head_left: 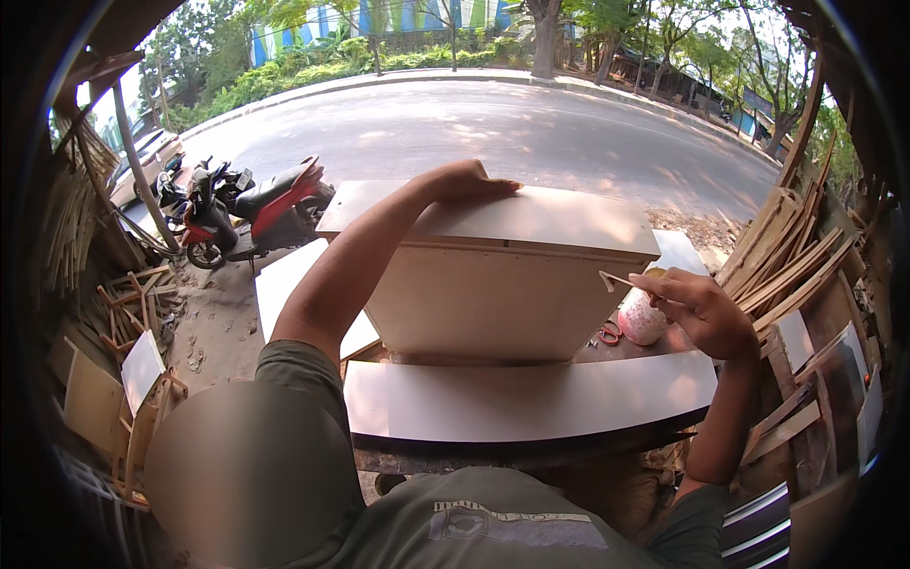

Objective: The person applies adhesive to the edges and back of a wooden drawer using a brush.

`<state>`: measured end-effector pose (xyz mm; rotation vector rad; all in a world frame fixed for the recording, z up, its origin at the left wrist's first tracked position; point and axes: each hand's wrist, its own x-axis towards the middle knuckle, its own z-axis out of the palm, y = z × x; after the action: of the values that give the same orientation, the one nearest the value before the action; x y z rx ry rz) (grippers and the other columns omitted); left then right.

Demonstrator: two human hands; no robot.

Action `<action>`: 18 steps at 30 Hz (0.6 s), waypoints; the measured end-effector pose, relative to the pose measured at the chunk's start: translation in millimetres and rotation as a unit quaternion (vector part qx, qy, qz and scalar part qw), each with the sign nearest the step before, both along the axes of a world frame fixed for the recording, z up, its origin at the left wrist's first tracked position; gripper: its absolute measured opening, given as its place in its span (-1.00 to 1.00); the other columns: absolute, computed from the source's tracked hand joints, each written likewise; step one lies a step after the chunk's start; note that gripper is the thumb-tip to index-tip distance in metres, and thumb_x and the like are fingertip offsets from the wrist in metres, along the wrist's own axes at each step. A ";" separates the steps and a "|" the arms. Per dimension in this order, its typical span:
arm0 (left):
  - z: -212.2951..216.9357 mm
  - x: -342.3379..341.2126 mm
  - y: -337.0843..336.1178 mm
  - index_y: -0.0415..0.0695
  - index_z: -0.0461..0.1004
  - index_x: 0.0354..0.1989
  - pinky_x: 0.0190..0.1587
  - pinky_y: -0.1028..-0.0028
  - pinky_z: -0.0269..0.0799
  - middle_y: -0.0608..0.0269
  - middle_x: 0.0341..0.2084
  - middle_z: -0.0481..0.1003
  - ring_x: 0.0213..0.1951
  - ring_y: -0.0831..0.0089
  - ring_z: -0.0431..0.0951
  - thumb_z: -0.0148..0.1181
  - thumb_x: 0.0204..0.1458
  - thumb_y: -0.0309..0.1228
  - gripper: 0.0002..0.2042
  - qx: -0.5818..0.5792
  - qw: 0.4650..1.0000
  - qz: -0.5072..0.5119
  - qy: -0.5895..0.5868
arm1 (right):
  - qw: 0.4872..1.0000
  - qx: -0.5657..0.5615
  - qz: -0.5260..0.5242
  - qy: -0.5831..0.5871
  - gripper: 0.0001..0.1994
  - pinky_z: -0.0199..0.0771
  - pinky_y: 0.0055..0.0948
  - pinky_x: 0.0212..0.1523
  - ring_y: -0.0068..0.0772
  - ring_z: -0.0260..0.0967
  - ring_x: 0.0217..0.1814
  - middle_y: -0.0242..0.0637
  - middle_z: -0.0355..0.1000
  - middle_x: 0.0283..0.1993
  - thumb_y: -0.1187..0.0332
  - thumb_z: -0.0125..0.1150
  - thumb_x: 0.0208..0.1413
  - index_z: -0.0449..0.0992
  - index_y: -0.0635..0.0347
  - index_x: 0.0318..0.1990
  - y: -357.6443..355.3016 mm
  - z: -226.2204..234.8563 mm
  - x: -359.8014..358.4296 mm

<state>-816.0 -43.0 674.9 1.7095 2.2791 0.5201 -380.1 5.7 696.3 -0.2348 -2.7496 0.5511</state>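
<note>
A pale wooden box [474, 303], like a cabinet carcass, stands in front of me with its light top panel [569, 223] facing up. My left hand [464, 180] rests on that top near its far edge. One digit stretches out to the right, while the other fingers are partly hidden. To the right of the box, my right hand [697, 308] is closed around a thin stick with a bent, pale tip [611, 280]. The tip is close to the box's upper right corner. Just below this hand stands a pink-and-white can [643, 321], with red-handled scissors [609, 333] beside it.
A white board [531, 403] lies across the bench between me and the box. Wood strips [796, 247] lean at the right, and offcuts and frames [142, 379] are stacked left. A red-and-black motorbike [256, 209] is parked at left, before a road [455, 123].
</note>
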 end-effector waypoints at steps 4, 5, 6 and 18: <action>5.2 -17.3 -0.8 -0.25 0.61 -0.19 -0.06 0.21 0.42 -0.10 -0.27 0.59 -0.14 0.13 0.59 -0.07 0.10 0.44 -0.18 -0.033 0.994 -0.087 0.064 | 0.941 -0.306 -0.075 0.125 -0.55 0.47 -0.50 -0.18 -0.57 0.39 -0.29 -0.32 0.47 -0.20 0.55 0.05 0.33 0.39 0.18 0.36 -35.0 -50.1 -22.3; 6.2 -21.9 -3.2 -0.22 0.58 -0.06 0.04 0.17 0.38 -0.12 -0.15 0.59 -0.03 0.06 0.57 -0.12 0.12 0.45 -0.16 -0.032 0.990 -0.098 0.097 | 0.933 -0.320 -0.069 0.151 -0.55 0.51 -0.54 -0.14 -0.64 0.41 -0.25 -0.32 0.48 -0.15 0.58 -0.01 0.35 0.36 0.23 0.38 -31.5 -70.2 -26.4; 5.3 -31.5 -11.6 -0.21 0.57 -0.03 0.05 0.16 0.38 -0.13 -0.15 0.60 -0.01 0.04 0.57 -0.15 0.13 0.45 -0.16 -0.033 0.987 -0.078 0.133 | 0.919 -0.350 -0.052 0.174 -0.54 0.49 -0.55 -0.20 -0.63 0.42 -0.25 -0.29 0.49 -0.14 0.53 -0.01 0.37 0.31 0.25 0.40 -31.6 -87.2 -34.7; 33.8 -99.8 -133.4 -0.13 0.45 0.21 0.36 -0.04 0.09 0.03 0.17 0.49 0.32 0.18 0.35 -0.08 0.21 0.34 -0.25 0.405 0.907 0.068 0.091 | 0.858 -0.345 0.065 0.375 -0.56 0.47 -0.45 -0.11 -0.51 0.43 -0.13 -0.19 0.52 0.05 0.32 0.00 0.43 0.30 0.23 0.39 -56.8 -131.3 -177.3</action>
<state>-915.7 -176.4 708.7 1.9828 2.5065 1.5781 -557.4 -51.1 565.0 0.0194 -1.7338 1.3277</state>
